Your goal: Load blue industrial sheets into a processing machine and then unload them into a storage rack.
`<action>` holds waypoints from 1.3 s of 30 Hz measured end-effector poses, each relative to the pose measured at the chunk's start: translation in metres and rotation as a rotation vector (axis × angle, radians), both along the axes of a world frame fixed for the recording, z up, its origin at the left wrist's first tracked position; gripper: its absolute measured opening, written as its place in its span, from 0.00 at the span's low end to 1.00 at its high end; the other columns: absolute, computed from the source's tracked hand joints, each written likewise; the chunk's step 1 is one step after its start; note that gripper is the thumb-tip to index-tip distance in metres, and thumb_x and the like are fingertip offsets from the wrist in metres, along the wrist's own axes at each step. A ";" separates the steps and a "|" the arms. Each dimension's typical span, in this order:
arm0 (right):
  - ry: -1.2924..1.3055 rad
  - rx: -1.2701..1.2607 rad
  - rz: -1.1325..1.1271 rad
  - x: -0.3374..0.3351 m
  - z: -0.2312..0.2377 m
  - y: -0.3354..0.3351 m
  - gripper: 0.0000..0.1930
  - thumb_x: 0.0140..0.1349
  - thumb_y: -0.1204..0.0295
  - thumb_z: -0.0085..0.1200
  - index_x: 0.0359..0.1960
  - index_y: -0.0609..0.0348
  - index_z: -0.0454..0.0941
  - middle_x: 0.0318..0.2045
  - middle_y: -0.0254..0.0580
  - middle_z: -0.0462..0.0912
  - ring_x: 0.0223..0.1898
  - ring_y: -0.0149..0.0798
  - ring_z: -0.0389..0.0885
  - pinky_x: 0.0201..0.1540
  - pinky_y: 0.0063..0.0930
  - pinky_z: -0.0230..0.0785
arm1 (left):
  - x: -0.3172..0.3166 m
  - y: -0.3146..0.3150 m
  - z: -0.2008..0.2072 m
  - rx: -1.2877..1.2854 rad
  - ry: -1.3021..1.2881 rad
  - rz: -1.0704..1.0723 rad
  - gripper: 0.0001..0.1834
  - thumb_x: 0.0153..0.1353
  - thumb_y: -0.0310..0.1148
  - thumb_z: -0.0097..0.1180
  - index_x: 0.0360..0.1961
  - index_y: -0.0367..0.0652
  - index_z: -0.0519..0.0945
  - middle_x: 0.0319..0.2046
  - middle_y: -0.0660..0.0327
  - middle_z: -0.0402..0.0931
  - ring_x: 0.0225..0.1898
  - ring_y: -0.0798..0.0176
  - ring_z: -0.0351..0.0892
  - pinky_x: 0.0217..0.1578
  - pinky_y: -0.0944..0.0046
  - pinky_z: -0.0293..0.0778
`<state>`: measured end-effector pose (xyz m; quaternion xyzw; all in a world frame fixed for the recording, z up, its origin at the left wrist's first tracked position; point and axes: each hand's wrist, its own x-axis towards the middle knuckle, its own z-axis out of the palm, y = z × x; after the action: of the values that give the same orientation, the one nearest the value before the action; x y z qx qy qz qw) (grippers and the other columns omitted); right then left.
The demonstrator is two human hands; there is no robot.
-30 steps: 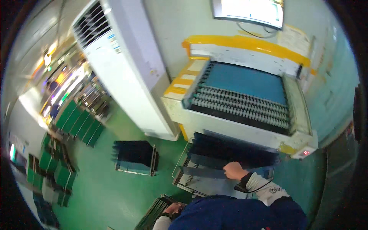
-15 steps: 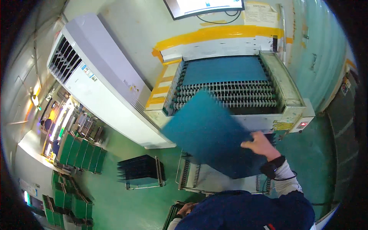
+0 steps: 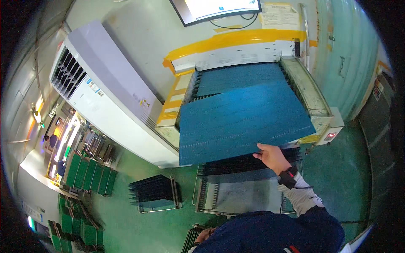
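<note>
A large, thin blue panel (image 3: 244,122) is pinched at its near edge by my right hand (image 3: 272,158), thumb on top and the other fingers mostly hidden. It lies tilted over the front of the roller conveyor machine (image 3: 306,86), covering most of the rollers. Farther in, a second blue panel (image 3: 240,78) rests flat on the machine. My left hand (image 3: 204,236) is low down beside a slotted rack of panels (image 3: 192,240), close to my body; its fingers are largely hidden. Below the held panel stands a wire rack (image 3: 249,196) with dark panels upright in it.
Another rack of dark panels (image 3: 156,192) stands on the green floor to the left. A tall white air conditioner (image 3: 122,101) borders the machine's left side. Several racks of green panels (image 3: 90,173) stand farther left. A screen (image 3: 215,10) hangs above the machine.
My right hand has swung the blue panel from a slanted, corner-up position to squarer alignment over the rollers, moving it forward and up. My left hand stays low by the rack.
</note>
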<state>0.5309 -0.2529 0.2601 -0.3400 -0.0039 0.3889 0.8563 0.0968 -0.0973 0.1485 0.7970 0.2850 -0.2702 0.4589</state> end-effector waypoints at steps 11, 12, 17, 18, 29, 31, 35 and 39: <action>0.067 -0.135 0.084 0.005 -0.037 0.026 0.12 0.65 0.63 0.49 0.39 0.60 0.70 0.37 0.48 0.78 0.37 0.42 0.78 0.40 0.34 0.73 | -0.054 0.018 -0.139 -0.506 0.052 0.741 0.25 0.62 0.44 0.53 0.52 0.33 0.73 0.49 0.57 0.76 0.50 0.62 0.74 0.53 0.65 0.67; 0.069 -0.135 0.082 0.006 -0.037 0.026 0.12 0.65 0.63 0.49 0.39 0.60 0.70 0.37 0.48 0.78 0.37 0.42 0.78 0.40 0.34 0.73 | -0.054 0.019 -0.142 -0.631 0.054 0.900 0.26 0.62 0.44 0.53 0.53 0.32 0.73 0.50 0.57 0.75 0.52 0.63 0.73 0.54 0.66 0.66; 0.055 -0.088 0.108 0.017 -0.047 0.032 0.14 0.64 0.62 0.50 0.41 0.60 0.69 0.38 0.51 0.79 0.38 0.40 0.78 0.42 0.32 0.73 | -0.035 0.017 -0.103 -0.466 0.107 0.714 0.26 0.62 0.43 0.54 0.51 0.30 0.73 0.47 0.58 0.76 0.49 0.63 0.74 0.51 0.66 0.68; 0.057 -0.088 0.108 0.018 -0.047 0.033 0.14 0.64 0.62 0.50 0.41 0.60 0.69 0.38 0.51 0.79 0.38 0.40 0.78 0.42 0.32 0.73 | -0.031 0.014 -0.091 -0.488 0.062 0.724 0.25 0.62 0.43 0.54 0.50 0.30 0.74 0.46 0.58 0.77 0.47 0.64 0.74 0.49 0.66 0.69; 0.085 -0.128 -0.014 0.048 -0.060 0.054 0.14 0.60 0.61 0.56 0.35 0.57 0.69 0.29 0.45 0.76 0.31 0.40 0.77 0.35 0.32 0.72 | 0.000 0.003 -0.039 -0.377 0.055 0.681 0.17 0.60 0.42 0.58 0.41 0.38 0.78 0.24 0.70 0.75 0.19 0.78 0.66 0.19 0.77 0.61; 0.089 -0.132 -0.017 0.049 -0.060 0.056 0.14 0.60 0.61 0.56 0.35 0.57 0.69 0.29 0.44 0.76 0.31 0.40 0.77 0.35 0.33 0.72 | -0.008 0.005 -0.055 -0.393 0.035 0.689 0.17 0.60 0.42 0.58 0.41 0.38 0.78 0.24 0.69 0.75 0.19 0.78 0.67 0.19 0.78 0.61; 0.101 -0.139 -0.045 0.051 -0.063 0.054 0.12 0.60 0.61 0.56 0.34 0.55 0.69 0.29 0.44 0.77 0.31 0.39 0.77 0.35 0.33 0.71 | -0.004 0.006 -0.060 -0.464 -0.004 0.683 0.19 0.61 0.43 0.56 0.43 0.36 0.78 0.27 0.66 0.78 0.21 0.77 0.70 0.20 0.77 0.64; 0.092 -0.125 -0.003 0.047 -0.059 0.069 0.12 0.60 0.61 0.56 0.34 0.54 0.69 0.28 0.43 0.77 0.31 0.39 0.77 0.35 0.34 0.70 | -0.056 0.030 -0.157 -0.535 0.058 0.765 0.21 0.61 0.44 0.56 0.44 0.35 0.78 0.29 0.65 0.79 0.25 0.75 0.73 0.24 0.75 0.67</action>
<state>0.5780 -0.1835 0.2010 -0.3746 0.0601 0.4021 0.8333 0.0410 -0.0669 -0.0084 0.4805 0.4916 -0.1676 0.7066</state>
